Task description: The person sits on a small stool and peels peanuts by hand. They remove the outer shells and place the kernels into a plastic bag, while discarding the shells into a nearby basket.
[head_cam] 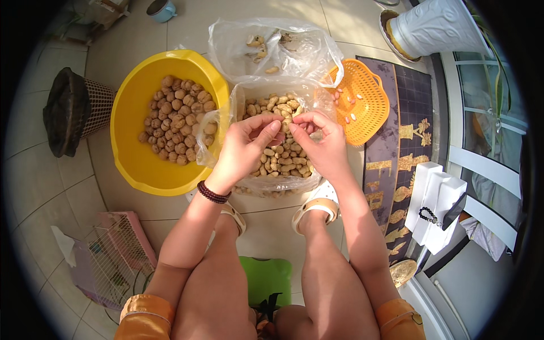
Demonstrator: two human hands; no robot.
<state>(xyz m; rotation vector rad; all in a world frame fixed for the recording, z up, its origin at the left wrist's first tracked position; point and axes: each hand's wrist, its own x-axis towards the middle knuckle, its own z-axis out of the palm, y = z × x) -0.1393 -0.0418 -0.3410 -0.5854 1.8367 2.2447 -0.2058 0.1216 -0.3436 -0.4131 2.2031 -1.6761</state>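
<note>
My left hand (pixel 250 140), with a dark beaded bracelet on its wrist, and my right hand (pixel 325 138) meet over a clear plastic bag (pixel 312 183). A peanut pod (pixel 287 123) appears pinched between their thumbs and forefingers, partly covered by the fingertips. Unshelled peanuts (pixel 284 163) fill the bag below. Beyond it, another clear plastic bag (pixel 229 51) lies spread with several shell pieces (pixel 257 42) on it. Right of my hands, an orange perforated basket (pixel 369 104) holds several pink peanut kernels (pixel 353 117). At left, a yellow basin (pixel 131 123) contains many walnuts (pixel 174 117).
A black-lined wastebasket (pixel 66 112) stands far left, above a pink wire cage (pixel 123 255). A blue mug (pixel 165 12) sits at the back. On the right are a patterned mat (pixel 378 140), a white planter (pixel 437 29) and white boxes (pixel 433 204). Between my legs shows a green stool (pixel 267 276).
</note>
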